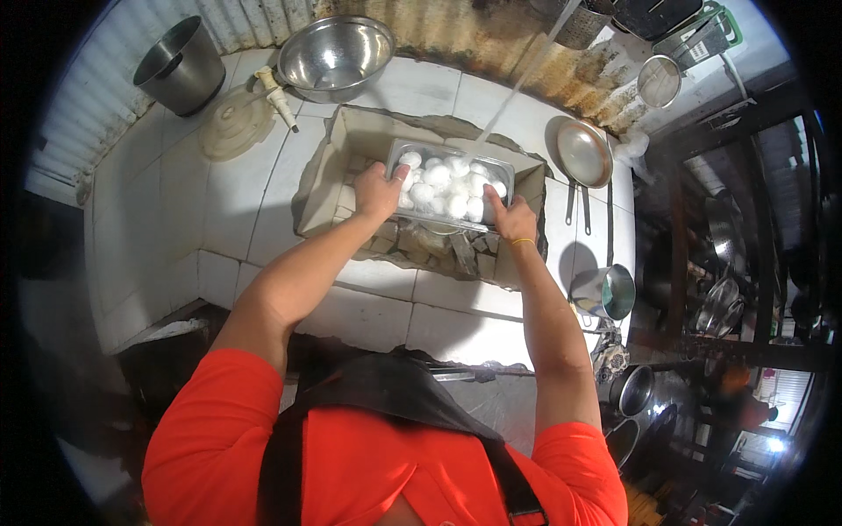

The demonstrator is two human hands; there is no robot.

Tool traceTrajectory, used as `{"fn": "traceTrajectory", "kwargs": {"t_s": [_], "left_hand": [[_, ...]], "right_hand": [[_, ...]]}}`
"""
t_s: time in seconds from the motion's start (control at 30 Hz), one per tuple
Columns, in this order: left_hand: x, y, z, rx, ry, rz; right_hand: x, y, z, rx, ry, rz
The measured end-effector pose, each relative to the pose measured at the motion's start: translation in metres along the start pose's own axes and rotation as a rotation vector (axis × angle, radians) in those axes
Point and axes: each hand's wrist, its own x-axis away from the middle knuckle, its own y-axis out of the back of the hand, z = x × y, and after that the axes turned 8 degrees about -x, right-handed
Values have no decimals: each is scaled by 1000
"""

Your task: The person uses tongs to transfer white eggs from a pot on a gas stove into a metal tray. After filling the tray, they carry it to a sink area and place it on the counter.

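Note:
Both hands grip a clear rectangular container (454, 222) filled with several white, egg-like round objects (436, 175). My left hand (379, 191) has its left end, thumb over the rim. At the right end, my right hand (512, 214) holds on, its thumb on the inner side. The container is inside a tiled sink basin (322, 207) with rough, broken edges. A pale stream or pipe (520, 85) slants down from the top toward the container's far rim; I cannot tell which. My fingers under the container are hidden.
On the white tiled counter (230, 197) stand a steel bowl (335, 56), a deep metal pot (181, 69), a round plastic lid (237, 125) and a white-handled tool (277, 102). To the right are a frying pan (584, 154) and a small pot (605, 292). A strainer (658, 81) hangs beyond.

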Motion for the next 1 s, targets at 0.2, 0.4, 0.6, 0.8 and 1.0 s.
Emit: {"fn": "traceTrajectory", "kwargs": {"t_s": [0.2,0.4,0.6,0.8,1.0], "left_hand": [[2,-9,-5,-17,-26,43],[3,-12,-8,-32,14,104],[0,-16,-2,17,24,87],[1,-10,0,-2,0,38],[-2,2,7,-19,22,-2]], "right_hand": [[18,11,-38,23,21,-23],[7,7,-34,37,18,-29],[10,9,-35,12,-2,-29],[8,6,-26,29,-1,5],[-6,-9,-4,-13,30,14]]}}
